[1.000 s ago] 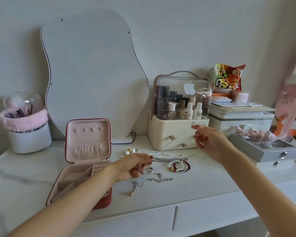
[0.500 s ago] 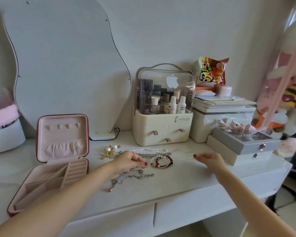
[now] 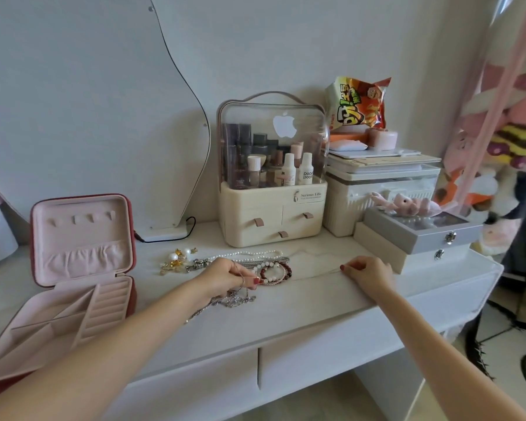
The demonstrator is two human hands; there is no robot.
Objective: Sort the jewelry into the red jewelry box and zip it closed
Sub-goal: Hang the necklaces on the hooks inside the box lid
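Note:
The red jewelry box (image 3: 130,235) stands open at the left of the white table, its pink lid upright and its compartments bare. To its right lies a pile of jewelry: gold pearl earrings (image 3: 176,259), a pearl necklace (image 3: 251,253), bead bracelets (image 3: 277,273) and a silver chain (image 3: 234,300). My left hand (image 3: 222,276) rests over the pile and pinches one end of a thin chain between thumb and finger. Further right, my right hand (image 3: 369,273) pinches the other end at the table surface. The fine chain stretches faintly between them.
A curved mirror (image 3: 88,101) leans on the wall behind the box. A cream cosmetics organizer (image 3: 271,214), a white storage box (image 3: 383,183) with a snack bag (image 3: 359,101), and a grey case (image 3: 419,235) line the back right. Plush toys (image 3: 513,147) hang at the right.
My right hand dropped from in front of the organizer to the table surface and pinched there. My left hand stayed at the jewelry pile. The view turned to the right.

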